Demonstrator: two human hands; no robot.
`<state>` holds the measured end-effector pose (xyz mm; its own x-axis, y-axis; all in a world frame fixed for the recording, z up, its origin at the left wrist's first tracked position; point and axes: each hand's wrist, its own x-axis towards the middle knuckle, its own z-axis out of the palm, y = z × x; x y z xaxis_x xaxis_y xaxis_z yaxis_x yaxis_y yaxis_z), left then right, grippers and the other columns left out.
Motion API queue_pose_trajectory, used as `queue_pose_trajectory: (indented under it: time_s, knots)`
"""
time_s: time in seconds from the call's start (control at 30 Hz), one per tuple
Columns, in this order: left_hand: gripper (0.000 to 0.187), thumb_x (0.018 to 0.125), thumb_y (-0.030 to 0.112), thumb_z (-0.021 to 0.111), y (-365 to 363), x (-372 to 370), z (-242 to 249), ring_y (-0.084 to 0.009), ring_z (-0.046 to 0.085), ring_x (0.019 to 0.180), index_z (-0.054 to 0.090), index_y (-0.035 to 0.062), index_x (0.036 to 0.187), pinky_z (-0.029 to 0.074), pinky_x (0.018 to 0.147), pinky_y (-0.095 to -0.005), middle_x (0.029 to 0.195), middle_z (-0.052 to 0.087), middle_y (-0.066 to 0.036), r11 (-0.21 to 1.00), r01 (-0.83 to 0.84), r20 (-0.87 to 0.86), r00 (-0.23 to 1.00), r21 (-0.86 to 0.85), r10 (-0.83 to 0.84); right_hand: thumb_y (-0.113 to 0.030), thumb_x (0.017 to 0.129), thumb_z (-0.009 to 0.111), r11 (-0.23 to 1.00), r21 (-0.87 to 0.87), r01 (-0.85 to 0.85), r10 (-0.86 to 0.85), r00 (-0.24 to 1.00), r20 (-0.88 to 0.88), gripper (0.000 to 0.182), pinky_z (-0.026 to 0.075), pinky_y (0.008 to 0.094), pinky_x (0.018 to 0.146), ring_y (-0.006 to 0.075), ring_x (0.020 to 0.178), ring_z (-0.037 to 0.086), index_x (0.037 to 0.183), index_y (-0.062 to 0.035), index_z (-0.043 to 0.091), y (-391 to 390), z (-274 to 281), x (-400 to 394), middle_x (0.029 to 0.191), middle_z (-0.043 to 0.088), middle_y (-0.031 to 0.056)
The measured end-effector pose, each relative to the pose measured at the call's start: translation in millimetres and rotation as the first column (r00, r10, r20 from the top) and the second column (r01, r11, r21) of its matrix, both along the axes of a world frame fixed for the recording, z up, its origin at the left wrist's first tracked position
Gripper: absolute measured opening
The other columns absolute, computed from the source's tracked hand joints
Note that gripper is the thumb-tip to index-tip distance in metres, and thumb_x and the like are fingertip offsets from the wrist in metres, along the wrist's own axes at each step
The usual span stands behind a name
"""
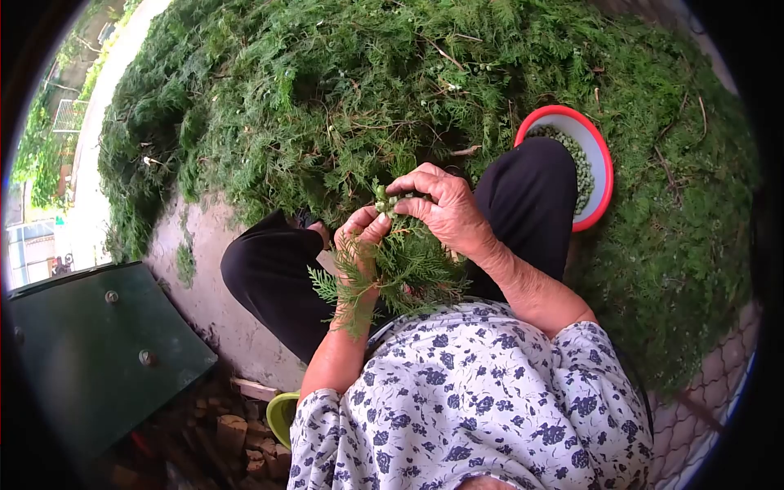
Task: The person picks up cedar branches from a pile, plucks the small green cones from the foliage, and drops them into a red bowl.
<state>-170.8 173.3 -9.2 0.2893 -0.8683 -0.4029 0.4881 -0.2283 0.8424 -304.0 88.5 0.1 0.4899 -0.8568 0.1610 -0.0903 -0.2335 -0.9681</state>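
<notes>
My left hand [361, 231] is closed round the stem of a leafy evergreen sprig [416, 268], whose flat, feathery fronds hang down over my wrist and lap. At the sprig's tip, between both sets of fingertips, sits a cluster of small green cones [380, 204]. My right hand [445, 208] comes in from the right, its thumb and forefinger pinched at this cluster. Beyond my right knee stands a white bowl with a red rim [607, 167], holding many loose green cones [583, 167]; the knee hides part of it.
A large heap of cut evergreen branches [327, 106] spreads across the ground ahead and to the right. On the left are bare concrete [196, 245] and a dark green panel [98, 351] with bolts. Broken bricks [233, 433] and a yellow-green basin [282, 416] lie lower left.
</notes>
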Motion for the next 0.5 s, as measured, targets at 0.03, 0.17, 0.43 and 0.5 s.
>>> queue_pose_trajectory:
  time_s: [0.03, 0.17, 0.43, 0.5]
  knots:
    - [0.015, 0.079, 0.012, 0.063, 0, 0, 1, -0.0056, 0.049, 0.071, 0.059, 0.0002, 0.088, 0.039, 0.065, -0.0205, 0.076, 0.057, 0.003, 1.000, 0.027, 0.060, 0.998, 0.012, -0.028, -0.007, 0.074, 0.066, 0.999, -0.018, -0.049, 0.048, 0.998, -0.031, 0.018, 0.044, 0.0250, 0.065, 0.0130, 0.072, 0.055, 0.091, -0.0044, 0.061, -2, -2, -3, 0.078, 0.055, 0.0037]
    - [0.016, 0.079, 0.013, 0.061, 1, 1, 6, -0.0061, 0.049, 0.068, 0.059, -0.0007, 0.087, 0.039, 0.064, -0.0209, 0.075, 0.057, 0.002, 0.996, 0.080, 0.073, 0.994, 0.043, -0.083, -0.011, 0.082, 0.061, 0.978, 0.175, -0.111, 0.099, 0.992, 0.075, 0.015, 0.043, 0.0209, 0.056, 0.0086, 0.065, 0.053, 0.093, -0.0017, 0.058, -1, -11, -5, 0.077, 0.055, 0.0006]
    - [0.015, 0.080, 0.011, 0.061, -1, 4, 10, -0.0082, 0.054, 0.067, 0.059, 0.0010, 0.091, 0.044, 0.064, -0.0220, 0.079, 0.060, 0.000, 0.995, 0.076, -0.084, 0.994, 0.071, -0.070, -0.012, 0.086, 0.055, 0.488, 0.748, -0.449, -0.256, 0.746, 0.615, 0.014, 0.040, 0.0187, 0.049, 0.0131, 0.071, 0.055, 0.097, -0.0039, 0.051, -13, -9, -22, 0.083, 0.055, 0.0047]
    - [0.014, 0.080, 0.011, 0.060, -1, 7, 2, -0.0082, 0.054, 0.067, 0.058, 0.0012, 0.090, 0.044, 0.065, -0.0220, 0.078, 0.059, 0.000, 0.994, 0.096, -0.079, 0.993, 0.055, -0.091, -0.011, 0.086, 0.055, 0.484, 0.755, -0.442, -0.268, 0.746, 0.609, 0.014, 0.041, 0.0193, 0.049, 0.0136, 0.072, 0.055, 0.097, -0.0039, 0.051, -14, 2, -25, 0.084, 0.055, 0.0051]
